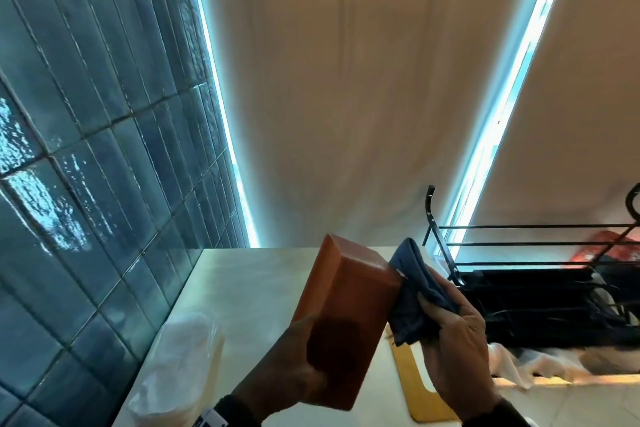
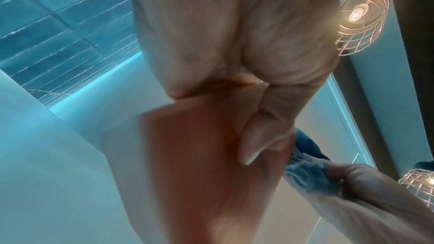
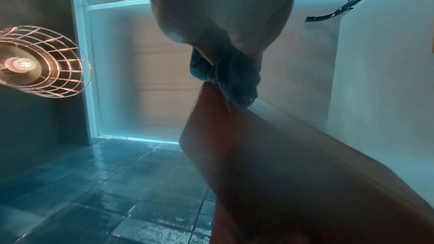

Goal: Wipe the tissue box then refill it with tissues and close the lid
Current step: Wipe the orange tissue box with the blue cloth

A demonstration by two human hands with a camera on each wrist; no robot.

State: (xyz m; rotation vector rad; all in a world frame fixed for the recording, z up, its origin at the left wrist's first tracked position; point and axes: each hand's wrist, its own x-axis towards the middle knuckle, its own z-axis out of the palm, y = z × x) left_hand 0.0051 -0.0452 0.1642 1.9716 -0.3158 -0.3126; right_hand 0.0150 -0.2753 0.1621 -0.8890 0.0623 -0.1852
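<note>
A reddish-brown tissue box (image 1: 346, 315) is held up above the counter, tilted with its far end up. My left hand (image 1: 294, 371) grips its near end from the left, thumb on the broad face (image 2: 253, 147). My right hand (image 1: 453, 336) holds a bunched dark blue cloth (image 1: 415, 291) pressed against the box's right side near the top corner. In the right wrist view the cloth (image 3: 232, 75) touches the box's upper edge (image 3: 258, 155). In the left wrist view the cloth (image 2: 305, 172) shows beside the box (image 2: 199, 164). A clear plastic pack of white tissues (image 1: 180, 364) lies on the counter at the left.
The pale counter (image 1: 249, 284) runs back to a beige blind. Dark green tiles (image 1: 86, 149) cover the wall on the left. A yellow wooden lid-like board (image 1: 415, 388) lies on the counter under my right hand. A black wire rack (image 1: 519, 253) with dark items stands at the right.
</note>
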